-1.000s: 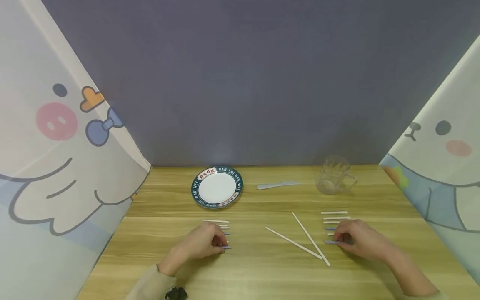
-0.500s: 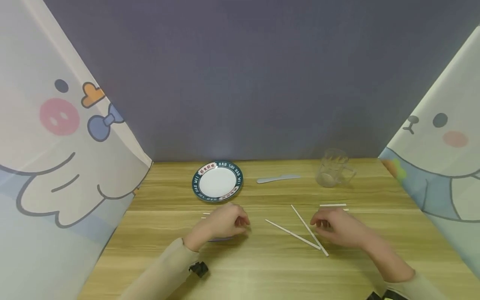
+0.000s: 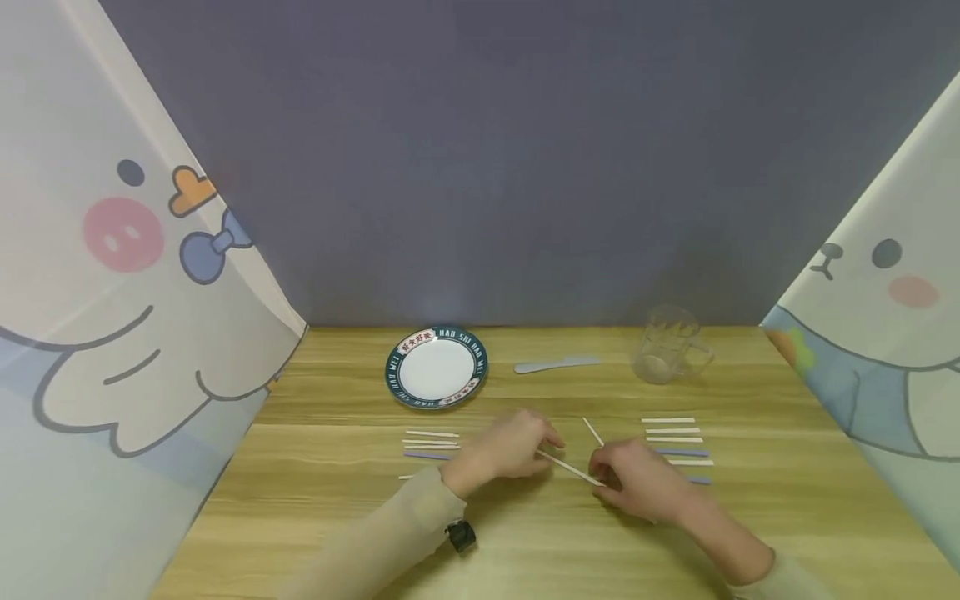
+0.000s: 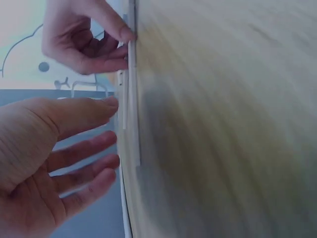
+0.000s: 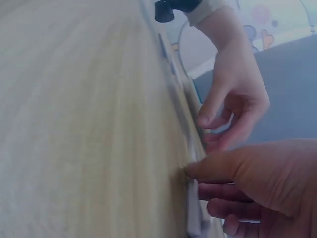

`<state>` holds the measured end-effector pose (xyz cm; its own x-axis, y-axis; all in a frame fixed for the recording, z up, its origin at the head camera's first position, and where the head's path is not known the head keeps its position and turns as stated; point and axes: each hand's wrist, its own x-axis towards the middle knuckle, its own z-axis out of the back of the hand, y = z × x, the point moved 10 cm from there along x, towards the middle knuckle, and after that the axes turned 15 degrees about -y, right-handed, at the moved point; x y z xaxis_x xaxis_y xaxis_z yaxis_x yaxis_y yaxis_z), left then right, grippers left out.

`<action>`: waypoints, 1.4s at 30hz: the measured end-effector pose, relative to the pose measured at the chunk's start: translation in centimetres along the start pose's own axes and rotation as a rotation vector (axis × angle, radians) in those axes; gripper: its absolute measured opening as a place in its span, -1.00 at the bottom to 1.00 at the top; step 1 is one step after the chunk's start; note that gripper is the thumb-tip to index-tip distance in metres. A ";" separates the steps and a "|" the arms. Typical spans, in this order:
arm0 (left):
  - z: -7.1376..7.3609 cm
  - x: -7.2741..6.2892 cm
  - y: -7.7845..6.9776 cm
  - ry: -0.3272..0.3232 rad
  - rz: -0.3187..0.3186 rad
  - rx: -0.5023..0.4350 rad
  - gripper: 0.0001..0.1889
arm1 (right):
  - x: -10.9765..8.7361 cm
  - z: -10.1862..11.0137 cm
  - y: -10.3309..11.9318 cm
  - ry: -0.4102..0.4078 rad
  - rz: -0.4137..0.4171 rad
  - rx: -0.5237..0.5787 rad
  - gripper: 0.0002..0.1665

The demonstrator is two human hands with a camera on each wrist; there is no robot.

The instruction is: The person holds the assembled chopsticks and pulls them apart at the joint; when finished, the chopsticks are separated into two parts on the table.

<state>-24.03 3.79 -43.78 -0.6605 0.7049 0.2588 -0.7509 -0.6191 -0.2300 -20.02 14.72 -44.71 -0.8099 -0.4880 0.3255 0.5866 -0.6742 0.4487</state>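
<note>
Between my hands a thin white stick (image 3: 567,467) lies slanted over the table (image 3: 540,550). My right hand (image 3: 637,479) pinches it near its right end, thumb on one side and fingers on the other. At its left end is my left hand (image 3: 513,446); the left wrist view shows that hand's thumb and fingers (image 4: 84,191) spread apart beside the stick. A second white stick (image 3: 592,430) slants behind the right hand, which covers its lower part. Short white sticks (image 3: 431,433) and a violet stick (image 3: 427,456) lie in a row at left, partly hidden by the left arm.
Another row of short white sticks (image 3: 669,420) and violet sticks (image 3: 684,452) lies right of the right hand. Along the back stand a plate with a green rim (image 3: 393,379), a pale plastic knife (image 3: 557,365) and a clear mug (image 3: 663,354). Printed cloth panels flank the table.
Both hands have left the short stick rows and moved inward to the long white sticks. The right hand has taken hold of one of them. The rows lie uncovered more fully.
</note>
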 end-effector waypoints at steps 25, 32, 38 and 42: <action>3.3 0.3 0.1 -0.194 -0.005 -0.279 -0.89 | 4.9 2.3 2.0 -0.015 0.048 0.076 -0.90; 4.6 0.2 -0.1 -0.245 -0.027 -0.233 -0.84 | 5.6 2.8 2.7 -0.006 0.101 0.068 -0.71; 5.2 0.1 -0.6 -0.269 -0.071 -0.240 -0.82 | 5.4 3.4 3.0 -0.028 0.144 0.077 -0.68; 5.8 -0.2 -0.8 -0.274 -0.114 -0.261 -0.83 | 5.4 3.6 3.5 -0.032 0.210 0.075 -0.73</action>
<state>-23.27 2.17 -38.22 -0.5754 0.6234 0.5294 -0.8170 -0.4083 -0.4071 -22.36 11.71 -38.42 -0.6705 -0.5942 0.4443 0.7415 -0.5161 0.4288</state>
